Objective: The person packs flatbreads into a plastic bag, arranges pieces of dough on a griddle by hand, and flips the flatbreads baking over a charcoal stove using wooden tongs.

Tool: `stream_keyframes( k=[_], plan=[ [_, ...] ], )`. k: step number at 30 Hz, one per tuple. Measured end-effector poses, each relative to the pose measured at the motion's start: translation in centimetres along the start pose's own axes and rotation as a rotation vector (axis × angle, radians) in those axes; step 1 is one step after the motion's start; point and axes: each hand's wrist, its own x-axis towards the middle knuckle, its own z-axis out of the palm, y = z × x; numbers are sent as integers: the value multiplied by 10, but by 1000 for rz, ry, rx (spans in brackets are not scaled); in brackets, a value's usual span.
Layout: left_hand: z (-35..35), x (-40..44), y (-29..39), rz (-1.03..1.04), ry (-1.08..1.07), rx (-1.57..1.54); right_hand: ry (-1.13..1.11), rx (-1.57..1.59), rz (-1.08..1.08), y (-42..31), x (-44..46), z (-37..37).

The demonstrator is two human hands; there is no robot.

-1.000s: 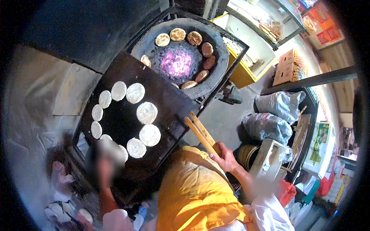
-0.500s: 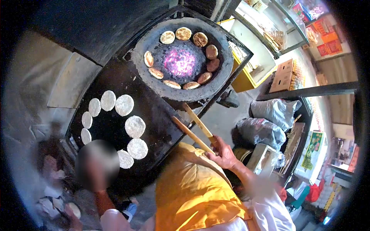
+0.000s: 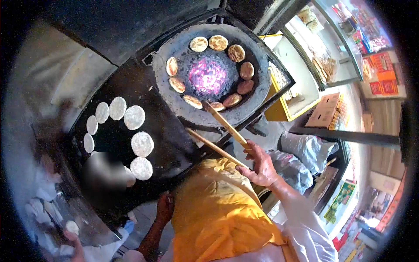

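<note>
Wooden sticks (image 3: 227, 126), held spread by the right hand (image 3: 263, 169), slant forward-left to a browned flatbread (image 3: 192, 102); the left hand's (image 3: 165, 206) grip is unclear.

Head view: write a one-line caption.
Wooden tongs in the right hand; browned flatbreads ring glowing coals while pale rounds lie on a dark griddle.

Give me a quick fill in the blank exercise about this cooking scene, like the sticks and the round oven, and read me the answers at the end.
The right hand holds ____ wooden sticks.
Inside the round oven, browned discs are arranged around glowing ____.
Of two places, the round oven and the flat top, the paler discs lie on the ____.

Missing words, in order: two; coals; flat top.
</note>
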Motion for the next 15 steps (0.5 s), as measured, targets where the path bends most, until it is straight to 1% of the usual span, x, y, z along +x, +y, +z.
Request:
stream_keyframes(
  k=[1, 3, 4, 5, 6, 8, 9, 11, 12, 14, 15],
  plan=[
    [15, 0, 13, -219, -37, -490, -4, -39, -55, 15, 7, -7],
    [46, -8, 46, -476, -44, -1010, -59, -75, -55, 55, 20, -27],
    [52, -7, 67, -537, -34, -1046, -73, -110, -48, 77, 25, -37],
    [58, -6, 84, -589, -26, -1077, -218, -439, 29, 98, 30, -49],
    [70, -4, 88, -607, -5, -1086, -386, -568, 158, 112, 35, -66],
    [87, 4, 99, -374, -71, -570, -250, -708, 18, 129, 40, -84],
    [96, -1, 105, -398, -65, -581, -275, -703, 6, 136, 43, -91],
    [79, 2, 146, -603, -152, -748, -279, -641, -39, 137, 54, -105],
    [84, 0, 150, -615, -139, -757, -292, -638, -55, 138, 61, -110],
    [93, -9, 151, -767, -65, -960, -374, -643, -35, 140, 70, -117],
    [95, -12, 150, -776, -58, -965, -384, -640, -42, 142, 73, -119]
  ],
)
